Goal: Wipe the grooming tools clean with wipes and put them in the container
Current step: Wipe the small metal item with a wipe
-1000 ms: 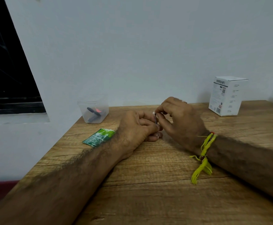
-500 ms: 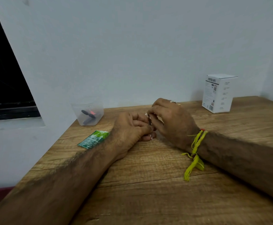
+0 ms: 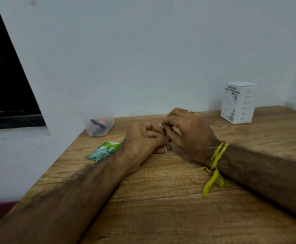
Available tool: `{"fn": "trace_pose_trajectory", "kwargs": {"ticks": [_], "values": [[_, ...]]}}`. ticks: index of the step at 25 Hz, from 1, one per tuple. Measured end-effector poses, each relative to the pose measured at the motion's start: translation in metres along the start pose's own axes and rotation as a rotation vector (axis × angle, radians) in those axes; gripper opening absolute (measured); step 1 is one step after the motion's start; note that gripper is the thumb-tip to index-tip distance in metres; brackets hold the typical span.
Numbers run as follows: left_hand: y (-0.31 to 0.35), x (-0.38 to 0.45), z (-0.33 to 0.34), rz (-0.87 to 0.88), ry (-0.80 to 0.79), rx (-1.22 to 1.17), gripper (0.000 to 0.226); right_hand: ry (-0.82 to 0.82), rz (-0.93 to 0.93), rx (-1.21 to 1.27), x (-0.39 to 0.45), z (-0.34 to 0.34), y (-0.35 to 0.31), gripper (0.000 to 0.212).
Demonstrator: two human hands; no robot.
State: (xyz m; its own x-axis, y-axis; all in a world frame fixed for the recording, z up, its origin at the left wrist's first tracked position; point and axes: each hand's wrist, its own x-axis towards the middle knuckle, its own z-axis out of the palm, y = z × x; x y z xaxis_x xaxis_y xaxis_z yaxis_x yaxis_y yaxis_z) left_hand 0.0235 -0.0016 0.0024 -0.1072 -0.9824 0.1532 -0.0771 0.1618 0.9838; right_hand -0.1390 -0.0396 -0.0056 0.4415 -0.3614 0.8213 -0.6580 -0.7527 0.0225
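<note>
Both arms lie on the wooden table. The right wrist wears a yellow thread band, with its loose ends hanging down onto the table.

Past the band, the two hands meet in the middle of the table. The left hand rests on the table with its fingers curled, and it holds a small thin metal tool that stands nearly upright. A little ring at the bottom end of the tool shows under the fingers. The right hand is just beside the left hand. Its fingers are pressed together, pinching the top part of the tool. A tiny white bit shows at its fingertips; I cannot tell what it is.

Left of the left hand, a green wipe packet lies flat on the table.

Farther back, left of the hands, a clear plastic container stands by the wall. Dark tools with a bit of orange lie inside it.

Far back, right of the hands, a white box stands upright.
</note>
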Motion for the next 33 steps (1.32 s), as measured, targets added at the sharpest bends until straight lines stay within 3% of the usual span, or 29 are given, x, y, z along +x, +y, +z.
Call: {"fn": "trace_pose_trajectory", "kwargs": {"ticks": [9, 33], "values": [[0.0024, -0.0033, -0.0008, 0.059, 0.019, 0.0, 0.031, 0.006, -0.026, 0.023, -0.0019, 0.0043, 0.0023, 0.012], [0.0031, -0.0017, -0.0039, 0.093, 0.0, -0.016, 0.039, -0.057, -0.02, 0.0, -0.0025, -0.0024, 0.0002, 0.022]]}}
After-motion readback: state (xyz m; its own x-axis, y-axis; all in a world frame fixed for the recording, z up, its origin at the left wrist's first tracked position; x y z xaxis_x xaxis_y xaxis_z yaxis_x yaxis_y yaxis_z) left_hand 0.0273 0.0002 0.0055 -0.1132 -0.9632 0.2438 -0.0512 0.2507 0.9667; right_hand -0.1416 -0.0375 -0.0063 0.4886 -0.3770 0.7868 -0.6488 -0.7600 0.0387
